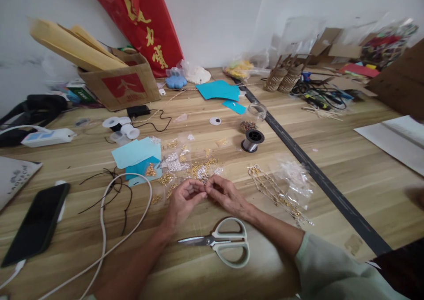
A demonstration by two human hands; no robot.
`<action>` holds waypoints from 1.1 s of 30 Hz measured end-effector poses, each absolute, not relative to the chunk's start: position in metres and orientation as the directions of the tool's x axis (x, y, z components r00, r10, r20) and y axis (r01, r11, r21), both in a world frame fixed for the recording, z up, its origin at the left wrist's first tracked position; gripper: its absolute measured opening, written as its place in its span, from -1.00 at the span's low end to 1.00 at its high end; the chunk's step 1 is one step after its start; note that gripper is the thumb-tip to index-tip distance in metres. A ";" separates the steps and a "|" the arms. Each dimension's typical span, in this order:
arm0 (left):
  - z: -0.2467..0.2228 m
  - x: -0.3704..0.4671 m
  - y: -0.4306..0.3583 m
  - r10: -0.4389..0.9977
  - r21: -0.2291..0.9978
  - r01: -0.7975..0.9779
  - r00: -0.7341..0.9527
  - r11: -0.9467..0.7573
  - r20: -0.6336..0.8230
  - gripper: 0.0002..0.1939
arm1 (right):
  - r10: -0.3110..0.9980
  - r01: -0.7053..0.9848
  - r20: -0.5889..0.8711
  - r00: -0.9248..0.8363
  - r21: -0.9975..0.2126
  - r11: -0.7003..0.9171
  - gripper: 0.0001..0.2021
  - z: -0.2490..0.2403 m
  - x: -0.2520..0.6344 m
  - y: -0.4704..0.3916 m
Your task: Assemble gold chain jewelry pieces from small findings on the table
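Gold and silver-toned beads [205,164] lie scattered across a wood-grain table [364,180], just beyond a person's two bare hands. The left hand [185,197] and the right hand [228,195] come together at the near edge of the scatter, thumbs and fingers curled and the fingertips of one close against those of the other. Whether either hand is clamped on a piece cannot be told; anything between the fingertips is too small to make out.

Scissors [208,240] with pale handles lie on the near side of the hands, between the forearms, blades pointing left. Blue cards [135,153] lie left of the beads, one bearing a small bag of orange-gold pieces [151,170]. Beaded chains [270,189] stretch out to the right of the hands, beside crumpled clear plastic bags [294,176].

Farther back, a black spool [254,136] of silvery wire stands near a clear jar [257,111]. A long dark strip [298,158] runs diagonally along the tabletop to their right. At far left, a phone [36,225] lies plugged in, with a white cable [103,220] looped between it and the left arm. Against the wall, a red bag [142,26] with gold lettering rises behind a cardboard box [127,88] holding tan envelopes [73,46].
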State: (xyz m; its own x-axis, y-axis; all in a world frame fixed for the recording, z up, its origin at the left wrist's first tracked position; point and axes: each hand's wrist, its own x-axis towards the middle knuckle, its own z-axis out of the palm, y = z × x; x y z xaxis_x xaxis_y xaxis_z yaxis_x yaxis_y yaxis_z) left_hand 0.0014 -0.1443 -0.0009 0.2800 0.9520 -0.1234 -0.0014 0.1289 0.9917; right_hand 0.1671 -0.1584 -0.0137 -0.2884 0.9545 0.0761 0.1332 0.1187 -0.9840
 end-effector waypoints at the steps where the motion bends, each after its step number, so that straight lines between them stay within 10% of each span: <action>1: -0.002 0.002 -0.145 0.958 0.995 0.002 0.268 0.104 -0.101 -0.77 | 0.957 0.131 0.071 -0.280 -0.985 0.111 -0.73 -0.014 0.167 -0.158; 14: -0.006 0.003 -0.153 0.910 0.829 0.379 0.219 -0.411 0.351 -0.91 | 0.964 0.175 0.077 -0.254 -0.977 0.124 -0.82 -0.013 0.164 -0.160; 33: -0.005 -0.002 -0.148 0.905 0.818 0.406 0.296 -0.407 0.304 -0.87 | 0.960 0.190 0.116 -0.256 -0.967 0.168 -0.81 -0.013 0.165 -0.159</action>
State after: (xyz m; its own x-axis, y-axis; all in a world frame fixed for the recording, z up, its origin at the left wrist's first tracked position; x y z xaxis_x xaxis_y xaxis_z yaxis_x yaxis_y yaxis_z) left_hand -0.0017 -0.1483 -0.0052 0.2963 0.9055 0.3039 0.4062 -0.4074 0.8180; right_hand 0.1653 -0.1589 -0.0125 -0.2564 0.9595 0.1163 0.1895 0.1679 -0.9674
